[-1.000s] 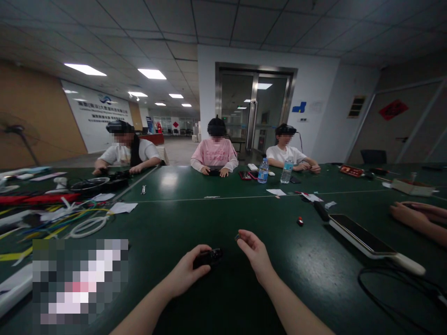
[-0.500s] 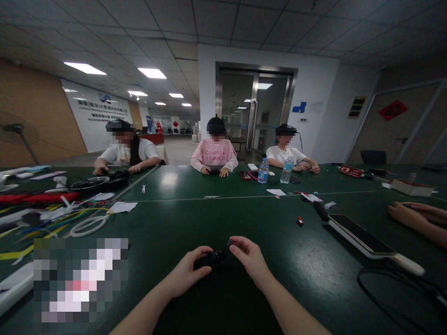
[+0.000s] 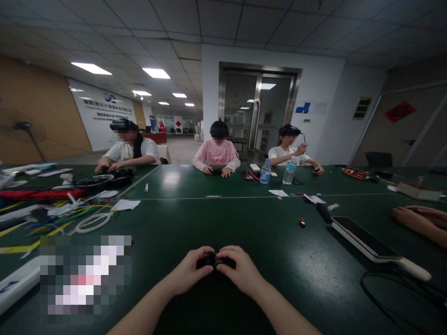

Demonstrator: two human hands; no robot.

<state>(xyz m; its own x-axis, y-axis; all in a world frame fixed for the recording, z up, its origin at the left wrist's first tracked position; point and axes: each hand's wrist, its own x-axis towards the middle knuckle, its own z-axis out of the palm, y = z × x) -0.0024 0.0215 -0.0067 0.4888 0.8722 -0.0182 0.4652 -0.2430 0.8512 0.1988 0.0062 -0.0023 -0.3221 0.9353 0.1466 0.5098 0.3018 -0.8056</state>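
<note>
Close to the table's near side, my left hand (image 3: pixel 192 272) grips one end of a small black object (image 3: pixel 210 260) between thumb and fingers. My right hand (image 3: pixel 239 270) is closed round the other end, so both sets of fingertips almost meet over it. Most of the object is covered by the fingers, and its kind cannot be made out. Any small piece within the right fingers is hidden. Both forearms reach in from the bottom edge, just above the dark green table (image 3: pixel 167 242).
Cables (image 3: pixel 93 223) and papers (image 3: pixel 126 204) clutter the left. A phone (image 3: pixel 365 239) on a white holder and a black cable (image 3: pixel 370 298) lie right, near another person's hand (image 3: pixel 414 221). Beyond are a small red item (image 3: pixel 302 223), bottles (image 3: pixel 265 172) and several seated people.
My right hand has moved left and down onto the black object; the small dark piece it pinched is now out of sight. My left hand stays nearly in place. The view has shifted slightly.
</note>
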